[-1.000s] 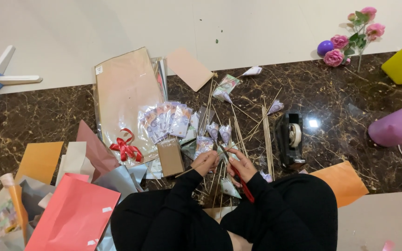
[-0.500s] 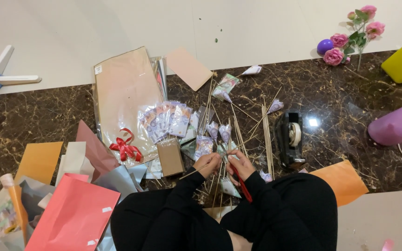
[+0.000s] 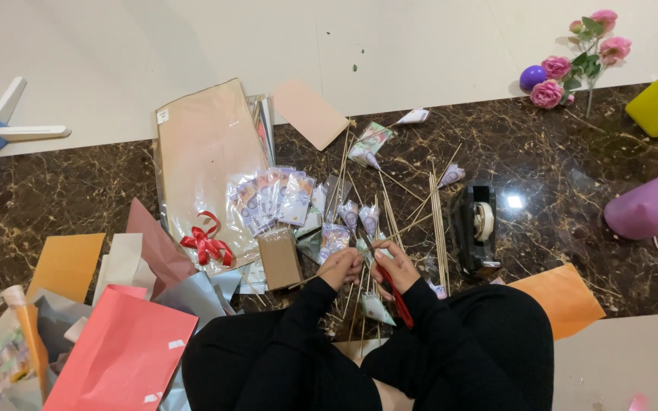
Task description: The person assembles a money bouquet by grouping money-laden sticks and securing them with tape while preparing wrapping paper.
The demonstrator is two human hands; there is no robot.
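Both hands working a thin wooden skewer, seated on floor.
Left hand (image 3: 342, 268) and right hand (image 3: 394, 268) pinch the skewer (image 3: 310, 277), just left of the tape dispenser (image 3: 476, 228).

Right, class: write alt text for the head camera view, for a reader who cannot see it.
Seen from above, a seated person in black sleeves brings the left hand and right hand together on thin wooden skewers over a dark marble floor. Around them lie clear-wrapped folded banknotes, a red ribbon bow, a black tape dispenser and coloured paper sheets.
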